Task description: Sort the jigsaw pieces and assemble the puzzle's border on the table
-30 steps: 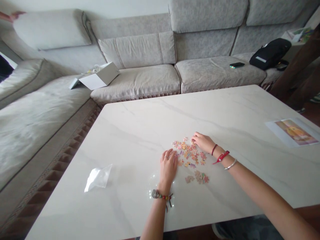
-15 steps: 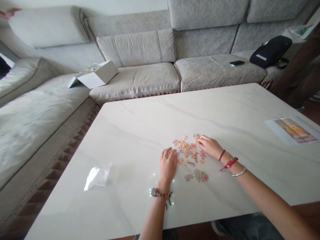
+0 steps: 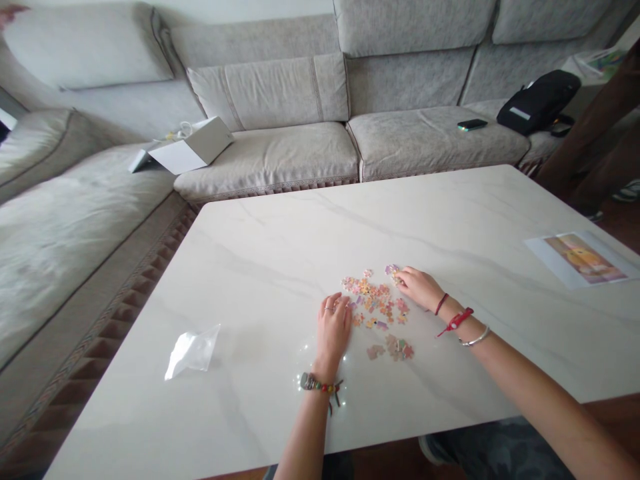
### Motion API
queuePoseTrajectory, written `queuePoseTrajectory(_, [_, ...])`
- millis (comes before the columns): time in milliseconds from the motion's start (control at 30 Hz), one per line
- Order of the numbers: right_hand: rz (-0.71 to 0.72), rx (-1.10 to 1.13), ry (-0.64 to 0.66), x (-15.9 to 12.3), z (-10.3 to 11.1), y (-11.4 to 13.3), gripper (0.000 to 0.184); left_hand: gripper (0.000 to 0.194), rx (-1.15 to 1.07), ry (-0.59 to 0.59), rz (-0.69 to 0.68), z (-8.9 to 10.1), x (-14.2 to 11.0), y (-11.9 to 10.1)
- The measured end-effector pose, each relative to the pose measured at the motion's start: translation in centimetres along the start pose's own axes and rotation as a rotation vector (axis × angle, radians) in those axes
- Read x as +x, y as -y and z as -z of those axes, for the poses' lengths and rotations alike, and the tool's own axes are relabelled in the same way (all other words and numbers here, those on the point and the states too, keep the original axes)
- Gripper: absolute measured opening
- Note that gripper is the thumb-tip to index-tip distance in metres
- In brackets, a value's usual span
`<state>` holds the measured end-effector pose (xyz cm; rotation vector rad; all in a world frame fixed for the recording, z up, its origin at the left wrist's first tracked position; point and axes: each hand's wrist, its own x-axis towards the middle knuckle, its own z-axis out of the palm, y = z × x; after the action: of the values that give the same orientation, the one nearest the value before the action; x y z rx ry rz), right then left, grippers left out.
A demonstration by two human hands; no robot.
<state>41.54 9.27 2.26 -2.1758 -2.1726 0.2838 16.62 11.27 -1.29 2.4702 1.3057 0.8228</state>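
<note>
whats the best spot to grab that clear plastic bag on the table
Probably pinch the pointed upper right corner of the clear plastic bag, coming from the right with the left hand, the nearer hand. The bag lies low and crumpled on the marble table, so that projecting corner should give the easiest grip.
</note>
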Motion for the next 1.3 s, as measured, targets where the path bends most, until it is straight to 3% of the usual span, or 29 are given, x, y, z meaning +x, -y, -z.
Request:
queuePoseTrajectory(133, [0.029,-0.004,-0.027,-0.1,-0.2,0.1,0.021,0.022,0.001,-0.012,-0.014,0.2,0.0,-0.2])
queuePoseTrajectory(267, [0.065,-0.004,-0.036,-0.1,-0.6,0.0,0.020,0.022,-0.021,0.003,-0.076,0.4,1.4,-1.7])
queuePoseTrajectory(333, [0.086,0.015,-0.041,0.0,-0.8,0.0,0.020,0.023,-0.022,0.067,-0.104,0.2,3.0,-3.0])
queuePoseTrajectory(467, [0.097,0.061,-0.076,0.0,-0.8,-0.2,0.024,0.021,0.038,0.303,-0.161,-1.2,6.8,-5.3])
queuePoseTrajectory(533, [0.094,0.082,-0.096,-0.1,-0.7,-0.5,0.025,0.015,0.065,0.406,-0.142,-1.9,8.3,-5.8])
queuePoseTrajectory(633, [0.072,0.143,-0.125,-0.2,-0.7,-1.1,0.023,0.009,0.082,0.465,-0.098,-2.6,9.6,-5.6])
queuePoseTrajectory(800, [0.067,0.228,-0.134,-0.3,-1.0,-1.5,0.023,0.013,0.102,0.459,0.006,-2.9,10.7,-4.4])
queuePoseTrajectory(1000, [0.060,0.172,-0.104,-0.6,-1.2,-0.7,0.019,0.017,0.151,0.400,0.134,-3.2,11.7,-4.2])
queuePoseTrajectory(1167, [0.055,0.338,-0.189,-1.1,-1.0,-1.4,0.021,0.027,0.114,0.349,0.072,-3.0,11.0,-4.9])
queuePoseTrajectory(1300, [-0.066,0.488,-0.076,-1.7,-0.9,-2.9,0.020,0.023,0.074,0.357,0.011,-2.7,10.1,-5.5])
